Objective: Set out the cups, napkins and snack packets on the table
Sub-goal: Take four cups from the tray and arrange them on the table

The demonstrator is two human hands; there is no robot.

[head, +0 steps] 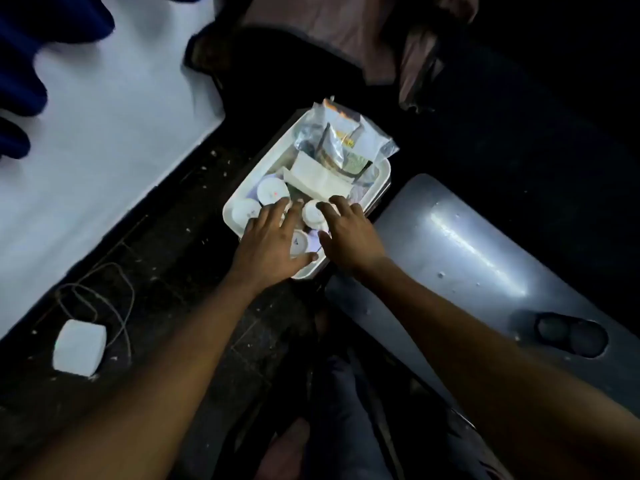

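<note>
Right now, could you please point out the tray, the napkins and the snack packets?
tray (231,216): head view, its left rim.
napkins (317,180): head view, the folded white stack.
snack packets (341,136): head view, the clear wrapper.

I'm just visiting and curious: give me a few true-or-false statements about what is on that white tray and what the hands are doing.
1. Both hands reach over the white rectangular tray. True.
2. The small white cups stand on the grey table. False: they are on the tray.
3. The clear snack packets lie at the tray's far end. True.
4. The folded white napkins lie on the floor. False: they are on the tray.
5. The left hand holds a packet. False: it is over the cups.
</note>
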